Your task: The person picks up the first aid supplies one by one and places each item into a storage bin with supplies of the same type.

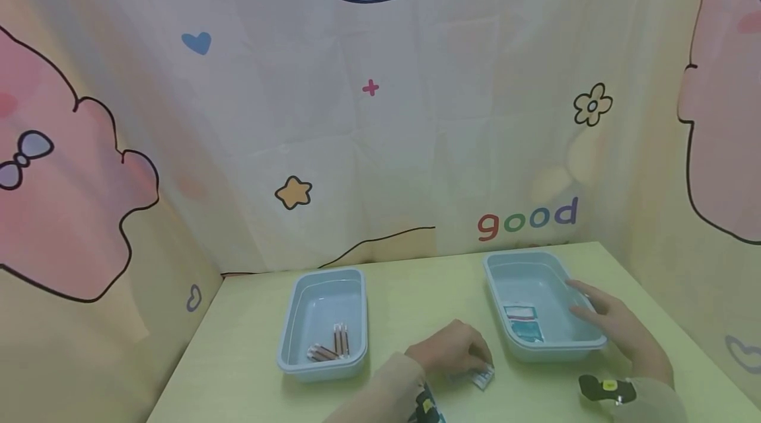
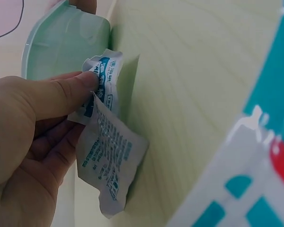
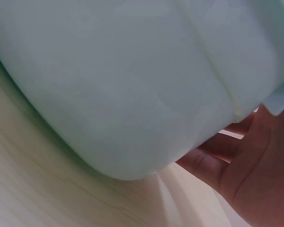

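My left hand [image 1: 453,349] is low over the table between two light blue trays. It pinches small white paper sachets with blue print; the thumb presses on one sachet [image 2: 109,80], and another crumpled sachet [image 2: 111,156] hangs beside it in the left wrist view. My right hand [image 1: 618,324] rests at the right side of the right tray [image 1: 549,349], fingers extended over its rim. In the right wrist view, fingers [image 3: 203,163] lie along the tray's outer wall. A flat teal and white packet [image 1: 524,324] lies inside this tray.
The left tray [image 1: 324,375] holds several thin brown sticks [image 1: 341,340] in clear wrapping. A glossy teal, white and red package [image 2: 246,189] fills the near corner of the left wrist view. A printed curtain [image 1: 386,145] closes off the table's back and sides.
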Demonstrator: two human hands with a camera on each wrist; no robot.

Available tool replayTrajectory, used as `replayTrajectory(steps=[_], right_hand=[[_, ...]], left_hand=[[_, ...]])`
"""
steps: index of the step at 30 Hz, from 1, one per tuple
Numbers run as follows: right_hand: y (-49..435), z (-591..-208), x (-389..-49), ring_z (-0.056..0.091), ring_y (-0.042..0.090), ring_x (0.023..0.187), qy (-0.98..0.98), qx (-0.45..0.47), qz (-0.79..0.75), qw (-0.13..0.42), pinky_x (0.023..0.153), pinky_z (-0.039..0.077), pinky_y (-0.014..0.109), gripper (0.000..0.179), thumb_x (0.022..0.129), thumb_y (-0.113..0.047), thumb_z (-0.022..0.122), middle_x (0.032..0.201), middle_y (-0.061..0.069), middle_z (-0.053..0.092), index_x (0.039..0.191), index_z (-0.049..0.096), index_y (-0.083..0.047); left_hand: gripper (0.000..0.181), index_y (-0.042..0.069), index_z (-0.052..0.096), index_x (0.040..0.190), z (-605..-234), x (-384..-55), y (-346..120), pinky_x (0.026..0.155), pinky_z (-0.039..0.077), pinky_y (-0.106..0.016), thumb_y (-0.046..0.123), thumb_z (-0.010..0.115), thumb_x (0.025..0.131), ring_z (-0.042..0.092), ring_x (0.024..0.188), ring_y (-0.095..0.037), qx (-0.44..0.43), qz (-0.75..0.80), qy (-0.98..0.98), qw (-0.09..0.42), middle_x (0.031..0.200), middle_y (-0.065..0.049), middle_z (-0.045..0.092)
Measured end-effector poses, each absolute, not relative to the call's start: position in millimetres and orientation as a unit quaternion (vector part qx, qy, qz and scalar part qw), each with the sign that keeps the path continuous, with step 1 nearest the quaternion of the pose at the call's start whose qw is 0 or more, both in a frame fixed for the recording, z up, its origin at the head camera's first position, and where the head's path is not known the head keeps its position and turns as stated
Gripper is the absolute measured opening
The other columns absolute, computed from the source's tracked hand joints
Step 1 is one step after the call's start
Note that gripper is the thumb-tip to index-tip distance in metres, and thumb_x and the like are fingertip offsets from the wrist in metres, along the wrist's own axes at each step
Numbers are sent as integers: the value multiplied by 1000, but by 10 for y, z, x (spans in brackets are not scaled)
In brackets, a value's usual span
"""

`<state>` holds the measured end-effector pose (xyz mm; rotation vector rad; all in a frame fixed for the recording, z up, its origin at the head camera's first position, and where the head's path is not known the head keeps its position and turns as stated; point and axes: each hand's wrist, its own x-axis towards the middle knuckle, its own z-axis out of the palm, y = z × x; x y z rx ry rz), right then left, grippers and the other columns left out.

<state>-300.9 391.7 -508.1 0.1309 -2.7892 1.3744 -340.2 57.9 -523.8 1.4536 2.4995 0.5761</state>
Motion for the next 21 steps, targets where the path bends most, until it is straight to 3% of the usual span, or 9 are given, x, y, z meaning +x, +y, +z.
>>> replayTrajectory(steps=[21], right_hand=[[3941,-5109,-3018,21,60,136,-891,55,450,30,99,24,75,66,98,-36,57,154,31,25,151,32,-6]], left_hand=[[12,22,77,97,-5100,-3415,540,73,45,-4,22,74,86,58,79,14,471,227,847,92,92,16,73]])
